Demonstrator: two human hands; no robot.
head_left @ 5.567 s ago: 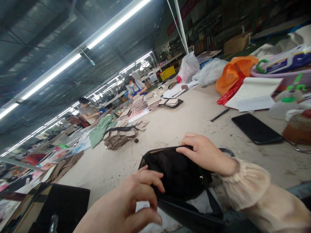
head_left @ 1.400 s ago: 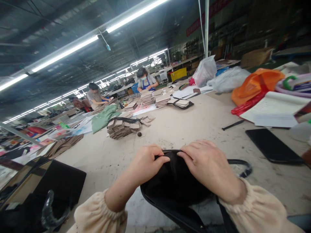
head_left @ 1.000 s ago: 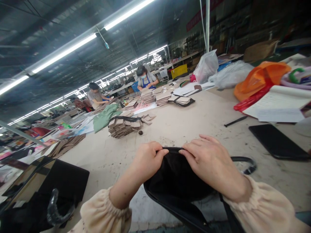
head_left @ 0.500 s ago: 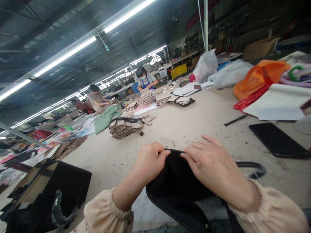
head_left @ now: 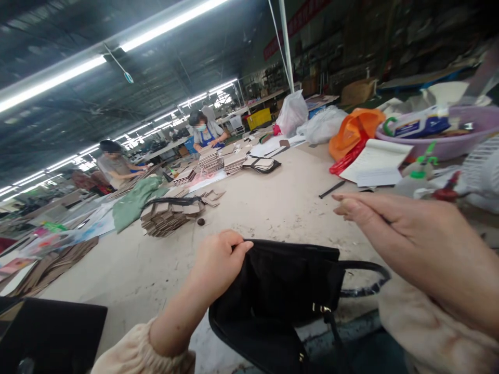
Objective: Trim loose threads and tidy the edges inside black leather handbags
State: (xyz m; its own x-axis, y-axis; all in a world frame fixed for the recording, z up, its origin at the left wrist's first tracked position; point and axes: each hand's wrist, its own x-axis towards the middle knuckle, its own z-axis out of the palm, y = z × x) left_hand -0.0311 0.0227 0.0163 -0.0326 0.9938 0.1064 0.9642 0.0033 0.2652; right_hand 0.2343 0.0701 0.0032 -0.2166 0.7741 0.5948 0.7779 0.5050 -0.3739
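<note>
A black handbag [head_left: 288, 280] stands mouth-up in front of me, with a looped handle [head_left: 374, 275] at its right side and small gold-coloured fittings on its straps. My left hand [head_left: 218, 262] pinches the bag's far rim near its left corner, thumb over the edge. Away from the bag, my right hand [head_left: 417, 249] is raised above the table on the right. Its fingertips are pressed together; whatever may be between them is hidden or too small to see. A dark slim tool [head_left: 331, 189] lies on the table just beyond those fingertips.
A second black bag [head_left: 58, 332] sits at lower left. Stacks of brown cut pieces [head_left: 171, 215], a green cloth [head_left: 136, 202] and plastic bags [head_left: 292, 114] lie farther off. At right are a notebook [head_left: 382, 158], a purple basin [head_left: 463, 130] and a white fan [head_left: 483, 166]. Two co-workers work beyond.
My right hand has let go of the bag's rim and moved right and toward me. My left hand keeps its pinch. The view has swung to the right.
</note>
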